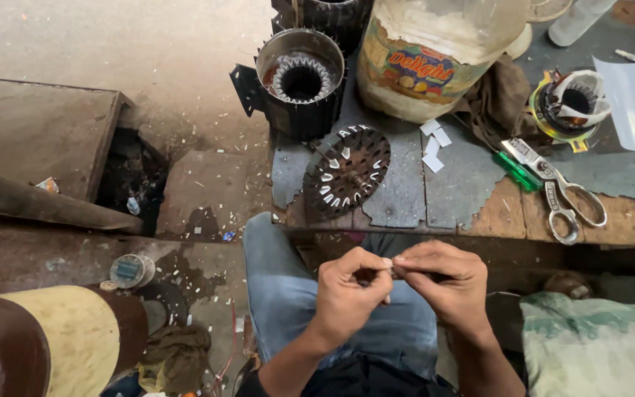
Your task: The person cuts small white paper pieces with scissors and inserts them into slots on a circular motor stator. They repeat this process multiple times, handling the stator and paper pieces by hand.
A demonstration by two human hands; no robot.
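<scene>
Left hand (349,290) and right hand (444,283) meet fingertip to fingertip above a denim-clad knee (288,294), both pinched shut on a small pale strip (389,262), mostly hidden by fingers. Forearms rise from below. Beyond, a dark round slotted metal stator core (345,170) lies on the worn wooden bench (494,213) near steel scissors (564,195).

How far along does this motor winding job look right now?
Done: many slots of the dark stator core on the workbench already hold white paper liners. In hand: the left hand and right hand together pinch a small pale slip over the lap. Left: a few cut paper slips lie unused beside the scissors, and some slots of that core look unlined, though this is hard to tell.
</scene>
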